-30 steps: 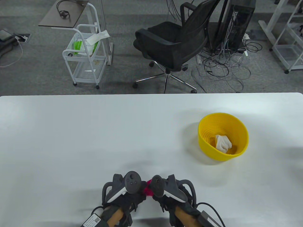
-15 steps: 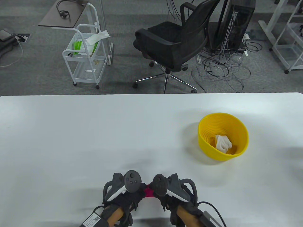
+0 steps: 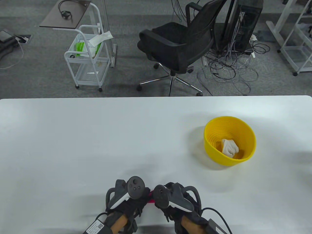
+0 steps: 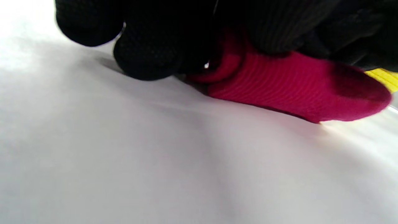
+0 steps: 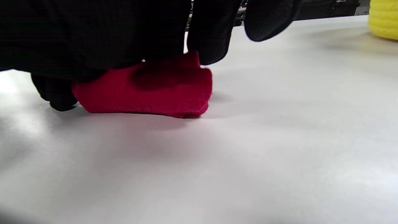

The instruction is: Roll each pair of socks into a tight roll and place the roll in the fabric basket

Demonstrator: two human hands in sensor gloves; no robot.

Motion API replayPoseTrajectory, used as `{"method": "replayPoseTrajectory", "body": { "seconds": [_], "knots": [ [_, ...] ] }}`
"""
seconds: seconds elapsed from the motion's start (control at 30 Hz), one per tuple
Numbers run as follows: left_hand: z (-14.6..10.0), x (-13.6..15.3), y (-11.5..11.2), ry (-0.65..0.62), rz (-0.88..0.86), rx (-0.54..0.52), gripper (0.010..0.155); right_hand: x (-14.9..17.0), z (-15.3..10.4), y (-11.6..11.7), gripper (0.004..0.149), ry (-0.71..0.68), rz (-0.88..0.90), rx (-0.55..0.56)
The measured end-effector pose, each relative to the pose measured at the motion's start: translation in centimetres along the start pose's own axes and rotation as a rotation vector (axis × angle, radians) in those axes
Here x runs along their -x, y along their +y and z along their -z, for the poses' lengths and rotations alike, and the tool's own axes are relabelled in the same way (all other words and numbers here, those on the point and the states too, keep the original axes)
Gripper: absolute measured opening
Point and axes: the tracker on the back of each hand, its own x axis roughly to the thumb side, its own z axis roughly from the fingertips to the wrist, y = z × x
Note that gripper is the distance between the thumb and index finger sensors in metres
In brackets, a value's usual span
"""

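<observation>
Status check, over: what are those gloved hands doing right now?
Left hand and right hand both gripping the pink sock pair on the table. White roll already in yellow basket. Nothing in the way.

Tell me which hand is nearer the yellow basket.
Right. The right hand sits below-left of the yellow basket; the left hand lies further left, beyond the red sock that both hands grip.
</observation>
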Motion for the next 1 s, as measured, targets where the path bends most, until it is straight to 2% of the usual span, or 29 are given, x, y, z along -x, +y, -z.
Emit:
{"method": "replayPoseTrajectory", "body": {
  "seconds": [0.17,0.3,0.43,0.57,0.73,0.83,0.9,1.0],
  "knots": [
    [-0.5,0.2,1.1,0.019,-0.018,-0.034,0.059,0.4,0.4,0.4,0.049,0.026,0.005,-0.013],
    [-1.1,0.3,2.0,0.002,-0.062,-0.072,0.055,0.7,0.6,0.8,0.051,0.046,0.012,-0.025],
    [-0.8,0.4,1.2,0.007,-0.018,-0.035,0.055,0.7,0.9,1.3,0.055,0.068,-0.016,-0.028],
    [-0.3,0.2,0.6,0.009,0.031,-0.047,0.057,0.7,1.2,1.8,0.057,0.086,-0.038,-0.048],
    [-0.2,0.0,0.6,-0.002,0.037,-0.059,0.053,0.9,1.2,1.8,0.058,0.077,-0.011,-0.078],
    [-0.2,0.0,0.6,-0.010,0.033,-0.034,0.052,0.9,0.8,0.9,0.057,0.046,0.006,-0.054],
    [-0.1,0.0,0.5,-0.021,0.017,-0.007,0.052,0.9,0.1,-0.4,0.055,0.011,0.038,0.024],
    [-0.1,-0.1,0.4,-0.024,0.005,0.038,0.052,0.7,-0.6,-1.3,0.048,-0.028,0.047,0.065]
  ]
}}
